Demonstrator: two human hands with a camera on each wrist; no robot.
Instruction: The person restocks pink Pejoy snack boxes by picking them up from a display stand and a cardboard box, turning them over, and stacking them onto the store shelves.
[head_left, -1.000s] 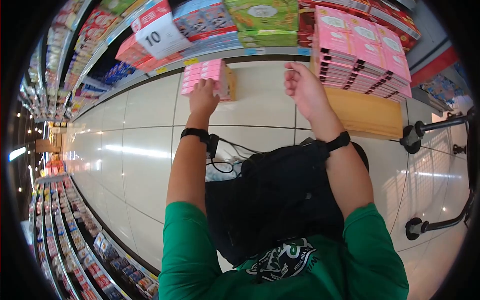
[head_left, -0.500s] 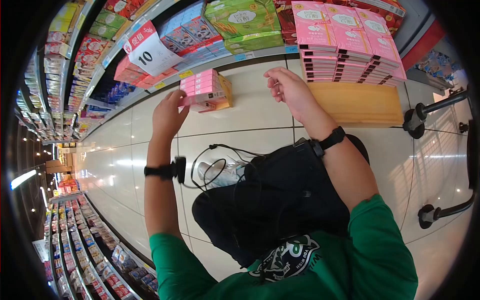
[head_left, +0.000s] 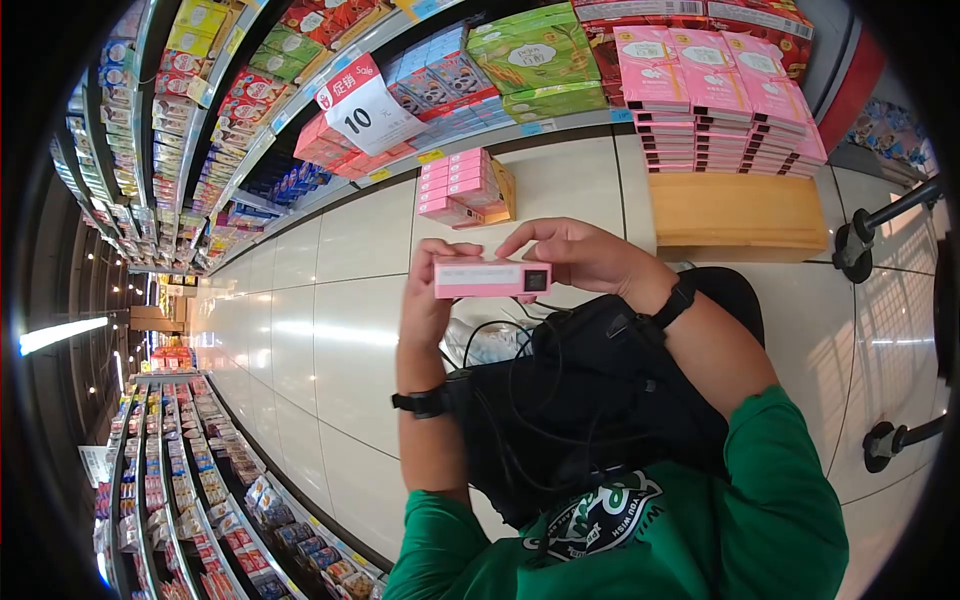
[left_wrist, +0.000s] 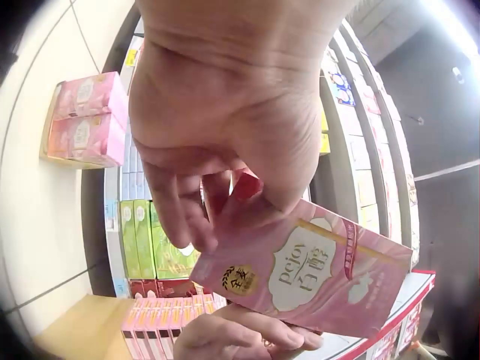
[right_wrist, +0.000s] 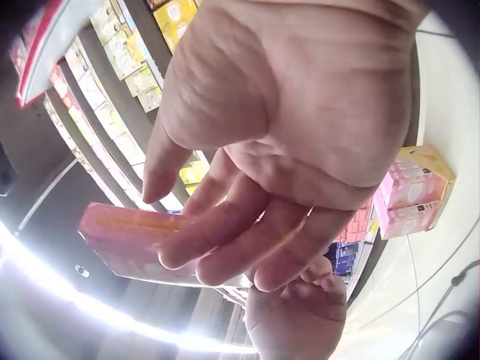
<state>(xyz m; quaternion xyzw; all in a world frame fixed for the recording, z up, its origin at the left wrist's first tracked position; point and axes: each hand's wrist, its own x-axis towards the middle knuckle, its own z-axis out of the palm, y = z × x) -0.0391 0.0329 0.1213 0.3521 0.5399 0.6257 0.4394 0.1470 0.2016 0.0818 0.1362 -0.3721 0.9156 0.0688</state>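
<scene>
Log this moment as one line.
left hand: grips box | right hand: grips box | box: pink, held between both hands | more boxes: on floor

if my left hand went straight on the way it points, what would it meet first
Your left hand would probably meet the small stack of pink cardboard boxes on the pale tiled floor, though depth is unclear and it might pass above them.

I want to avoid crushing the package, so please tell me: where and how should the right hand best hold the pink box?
I would place the right hand's grip at the end with the dark square, coming from the right, thumb and fingers across the thin side. The pink box is flat, and the left hand holds its other end.
</scene>
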